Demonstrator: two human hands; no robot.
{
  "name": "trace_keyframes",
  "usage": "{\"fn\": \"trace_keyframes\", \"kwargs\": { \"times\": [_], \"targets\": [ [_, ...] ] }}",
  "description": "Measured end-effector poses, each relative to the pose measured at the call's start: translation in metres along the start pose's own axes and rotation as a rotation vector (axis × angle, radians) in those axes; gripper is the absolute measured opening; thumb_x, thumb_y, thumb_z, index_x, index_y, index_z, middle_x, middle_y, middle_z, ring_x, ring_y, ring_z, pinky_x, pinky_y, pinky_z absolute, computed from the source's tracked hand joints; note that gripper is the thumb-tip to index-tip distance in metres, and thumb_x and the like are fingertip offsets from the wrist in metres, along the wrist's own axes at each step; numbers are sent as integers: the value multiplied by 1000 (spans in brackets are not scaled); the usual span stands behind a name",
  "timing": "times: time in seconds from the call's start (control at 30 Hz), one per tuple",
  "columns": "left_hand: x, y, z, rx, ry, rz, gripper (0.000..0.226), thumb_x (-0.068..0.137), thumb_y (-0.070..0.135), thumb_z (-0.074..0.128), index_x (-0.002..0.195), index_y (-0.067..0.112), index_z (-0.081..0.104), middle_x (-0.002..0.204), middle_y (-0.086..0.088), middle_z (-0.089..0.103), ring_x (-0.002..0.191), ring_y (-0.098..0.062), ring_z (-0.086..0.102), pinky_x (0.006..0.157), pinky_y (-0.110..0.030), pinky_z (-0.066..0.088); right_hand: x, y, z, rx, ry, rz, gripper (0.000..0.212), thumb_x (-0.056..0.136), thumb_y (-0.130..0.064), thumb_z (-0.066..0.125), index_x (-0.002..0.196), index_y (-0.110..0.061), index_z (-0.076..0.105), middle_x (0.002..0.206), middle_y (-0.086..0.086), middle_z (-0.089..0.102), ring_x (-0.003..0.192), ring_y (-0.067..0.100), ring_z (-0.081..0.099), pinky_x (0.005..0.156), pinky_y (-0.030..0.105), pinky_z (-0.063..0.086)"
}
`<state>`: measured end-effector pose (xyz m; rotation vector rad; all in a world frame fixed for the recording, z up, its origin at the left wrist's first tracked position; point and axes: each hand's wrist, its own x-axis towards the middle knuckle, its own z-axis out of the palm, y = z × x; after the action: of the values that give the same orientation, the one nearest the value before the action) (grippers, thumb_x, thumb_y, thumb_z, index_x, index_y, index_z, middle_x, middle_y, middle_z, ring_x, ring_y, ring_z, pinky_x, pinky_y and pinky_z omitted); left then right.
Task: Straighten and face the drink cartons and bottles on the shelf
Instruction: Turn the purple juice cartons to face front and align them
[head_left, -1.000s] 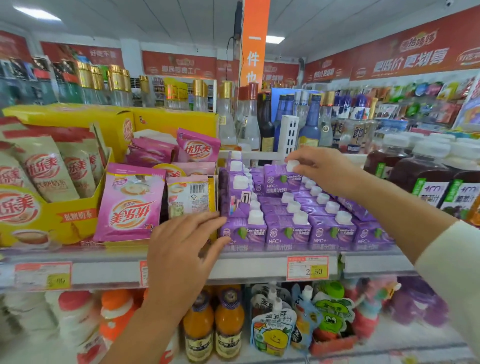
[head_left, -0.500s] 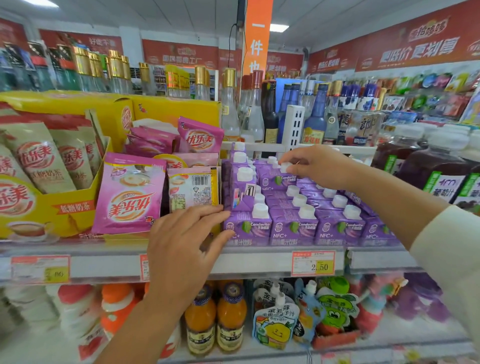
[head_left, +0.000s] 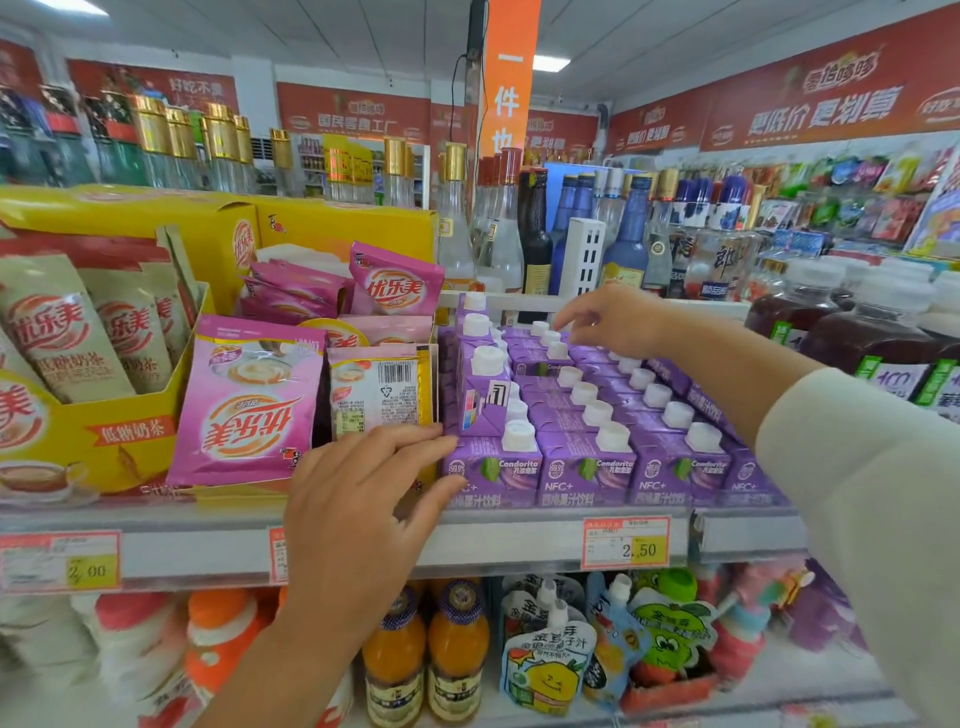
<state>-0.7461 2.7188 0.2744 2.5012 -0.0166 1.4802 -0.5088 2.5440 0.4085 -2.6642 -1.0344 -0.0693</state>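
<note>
The shelf (head_left: 208, 551) carries the block of purple cartons (head_left: 587, 467) on its deck, in several rows with white caps up and the front row's printed faces outward. To the left of the block stands a yellow display box (head_left: 130, 441) of tea sachets. To the right of the block stand dark juice bottles (head_left: 872, 343) with white caps. The left hand (head_left: 358, 499) is at the block's front left corner, fingers extended and slightly spread, fingertips touching the side of the front left carton; it grips nothing. The right hand (head_left: 613, 319) hovers over the block's back rows, fingers loosely bent downward and holding nothing; contact with the caps cannot be confirmed. The hands are well apart. A pink sachet (head_left: 249, 405) leans upside down just left of the block. A turned carton (head_left: 480, 400) in the block's left column, behind the front row, shows a side panel. A price tag (head_left: 626, 543) marked 2.50 sits directly below the block.
</note>
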Motion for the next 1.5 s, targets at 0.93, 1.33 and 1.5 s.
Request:
{"fn": "trace_keyframes", "kwargs": {
  "times": [0.93, 1.33, 1.5],
  "targets": [
    [-18, 67, -19, -491, -281, -245, 52, 85, 63, 51, 133, 44, 51, 131, 35, 50, 122, 14, 44, 104, -9, 31, -201, -48, 36, 747, 261, -89, 12, 96, -24, 49, 99, -26, 61, 77, 14, 50, 64, 11, 47, 56, 13, 46],
    [-73, 91, 9, -1279, -558, -938, 44, 71, 26, 66, 114, 16, 64, 103, -2, 76, 93, -16, 72, 72, -22, 57, -259, -50, 142, 1248, 282, 200, 48, 68, -17, 68, 115, -25, 61, 101, -6, 73, 90, 8, 69, 70, 16, 53],
    [-84, 90, 8, -1338, -585, -983, 42, 74, 26, 62, 115, 17, 64, 106, -5, 75, 94, -17, 72, 71, -21, 56, -267, -45, 155, 1231, 268, 198, 48, 72, -23, 67, 119, -33, 61, 105, -10, 73, 96, 9, 69, 72, 19, 54]
  ]
}}
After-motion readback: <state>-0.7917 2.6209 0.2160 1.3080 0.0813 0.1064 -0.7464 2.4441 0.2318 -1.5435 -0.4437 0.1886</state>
